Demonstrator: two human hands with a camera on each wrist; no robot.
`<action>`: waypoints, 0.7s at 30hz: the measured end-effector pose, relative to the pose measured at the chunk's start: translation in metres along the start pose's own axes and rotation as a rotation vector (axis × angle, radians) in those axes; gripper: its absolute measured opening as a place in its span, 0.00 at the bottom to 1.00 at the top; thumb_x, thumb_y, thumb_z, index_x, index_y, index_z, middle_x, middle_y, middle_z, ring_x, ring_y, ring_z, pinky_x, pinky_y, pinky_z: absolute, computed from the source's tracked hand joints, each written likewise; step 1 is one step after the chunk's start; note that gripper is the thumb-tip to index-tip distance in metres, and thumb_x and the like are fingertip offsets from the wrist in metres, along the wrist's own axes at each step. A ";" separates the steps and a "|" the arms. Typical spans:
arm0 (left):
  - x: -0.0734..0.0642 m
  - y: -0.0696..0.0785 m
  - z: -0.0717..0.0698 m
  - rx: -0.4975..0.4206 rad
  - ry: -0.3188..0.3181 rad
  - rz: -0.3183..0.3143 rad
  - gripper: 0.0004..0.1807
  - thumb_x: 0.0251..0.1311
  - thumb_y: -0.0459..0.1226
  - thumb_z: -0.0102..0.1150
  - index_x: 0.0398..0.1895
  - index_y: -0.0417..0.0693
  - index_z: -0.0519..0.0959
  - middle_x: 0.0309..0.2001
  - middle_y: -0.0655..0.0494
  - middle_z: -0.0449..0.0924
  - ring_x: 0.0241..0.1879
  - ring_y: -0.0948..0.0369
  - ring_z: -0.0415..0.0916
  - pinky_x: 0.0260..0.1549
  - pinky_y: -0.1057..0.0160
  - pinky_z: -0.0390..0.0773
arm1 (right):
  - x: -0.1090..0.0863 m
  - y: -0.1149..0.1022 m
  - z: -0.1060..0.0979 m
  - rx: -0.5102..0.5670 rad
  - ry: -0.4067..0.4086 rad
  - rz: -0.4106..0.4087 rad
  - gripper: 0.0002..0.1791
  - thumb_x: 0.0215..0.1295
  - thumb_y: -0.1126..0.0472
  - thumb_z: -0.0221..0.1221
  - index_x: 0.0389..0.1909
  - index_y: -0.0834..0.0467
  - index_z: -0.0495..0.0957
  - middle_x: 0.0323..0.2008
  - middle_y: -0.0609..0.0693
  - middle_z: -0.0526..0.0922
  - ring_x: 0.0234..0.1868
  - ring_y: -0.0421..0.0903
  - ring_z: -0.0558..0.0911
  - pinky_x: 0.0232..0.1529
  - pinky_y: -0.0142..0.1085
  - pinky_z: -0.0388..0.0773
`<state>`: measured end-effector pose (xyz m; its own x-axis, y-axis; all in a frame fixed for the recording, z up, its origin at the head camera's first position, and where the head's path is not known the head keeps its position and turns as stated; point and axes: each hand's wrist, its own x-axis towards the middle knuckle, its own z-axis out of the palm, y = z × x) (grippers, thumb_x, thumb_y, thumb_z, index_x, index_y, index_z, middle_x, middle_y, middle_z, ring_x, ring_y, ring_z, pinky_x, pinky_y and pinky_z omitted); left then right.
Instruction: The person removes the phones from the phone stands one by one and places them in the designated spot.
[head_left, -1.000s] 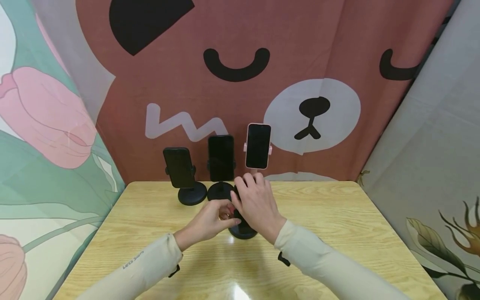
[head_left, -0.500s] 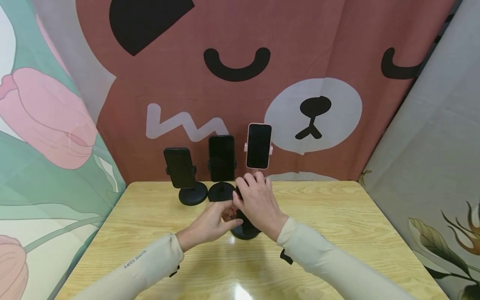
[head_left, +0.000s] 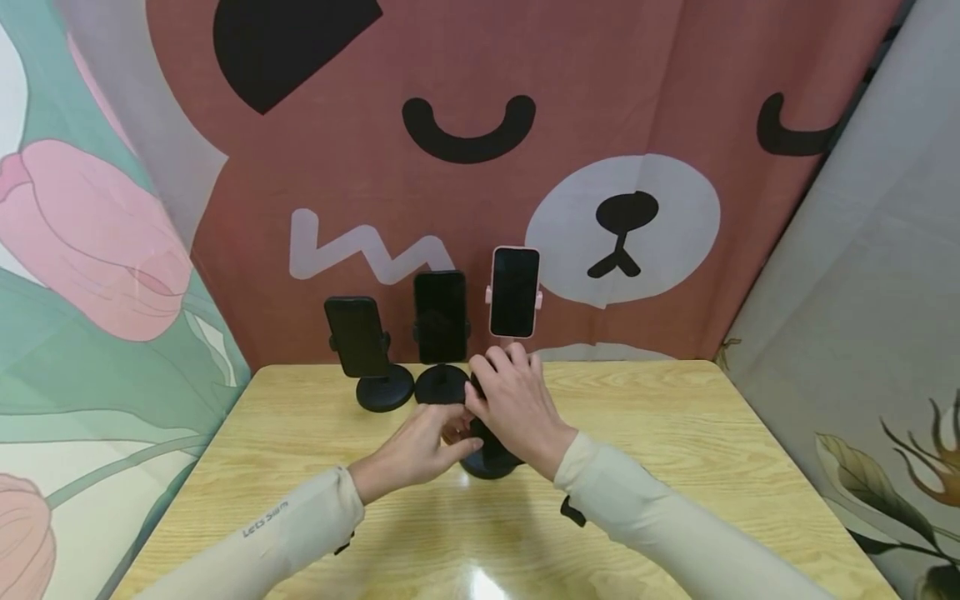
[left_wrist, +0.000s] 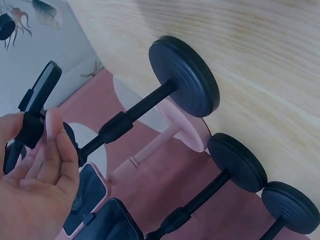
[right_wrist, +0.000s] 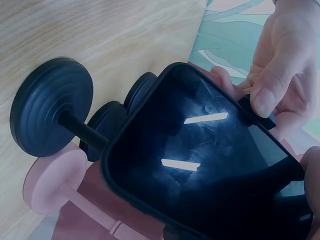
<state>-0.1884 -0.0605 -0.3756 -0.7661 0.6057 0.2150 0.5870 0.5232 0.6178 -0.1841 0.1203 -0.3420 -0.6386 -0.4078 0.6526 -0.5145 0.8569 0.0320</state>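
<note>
A black phone [right_wrist: 190, 150] sits in a black phone stand whose round base [left_wrist: 185, 75] rests on the table, in front of the other stands. My left hand [head_left: 412, 450] pinches the stand's side clamp [left_wrist: 31, 131] between thumb and fingers, at the phone's edge. From above, my right hand [head_left: 517, 400] holds the phone's upper end with curled fingers, covering much of the phone in the head view. Only a bit of that hand shows at the right wrist view's right edge. In that view the dark screen reflects two bright strips of light.
Behind stand two black phone stands holding a left phone [head_left: 356, 336] and a middle phone [head_left: 441, 317]. A pink stand [left_wrist: 187, 125] with a pink-cased phone [head_left: 514, 292] is right of them. All are near the back of the wooden table [head_left: 637, 433], before a bear-print curtain [head_left: 337, 167].
Both hands keep their places on the phone and clamp. The head view has shifted very slightly; the stands behind have not moved.
</note>
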 end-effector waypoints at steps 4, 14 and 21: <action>0.000 0.000 -0.001 0.003 -0.006 0.007 0.05 0.66 0.39 0.65 0.42 0.50 0.85 0.35 0.60 0.86 0.31 0.69 0.81 0.34 0.71 0.81 | -0.001 0.001 -0.001 -0.005 -0.012 0.000 0.09 0.68 0.54 0.64 0.41 0.54 0.79 0.37 0.50 0.80 0.39 0.50 0.70 0.36 0.40 0.61; 0.001 -0.006 -0.003 -0.034 -0.025 0.017 0.07 0.67 0.39 0.64 0.45 0.49 0.86 0.34 0.61 0.86 0.32 0.69 0.81 0.34 0.71 0.81 | -0.003 0.003 -0.006 0.051 -0.019 -0.026 0.08 0.68 0.54 0.64 0.40 0.54 0.79 0.36 0.49 0.80 0.41 0.49 0.71 0.36 0.39 0.63; 0.002 -0.010 -0.006 -0.043 -0.037 0.030 0.10 0.67 0.39 0.64 0.49 0.49 0.86 0.33 0.62 0.85 0.32 0.70 0.80 0.35 0.71 0.81 | -0.005 0.007 -0.011 0.122 -0.030 -0.068 0.06 0.68 0.55 0.63 0.40 0.52 0.79 0.36 0.46 0.79 0.40 0.46 0.70 0.38 0.38 0.64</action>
<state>-0.1972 -0.0683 -0.3771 -0.7378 0.6426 0.2066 0.5971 0.4787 0.6437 -0.1781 0.1319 -0.3367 -0.6162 -0.4743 0.6287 -0.6215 0.7832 -0.0183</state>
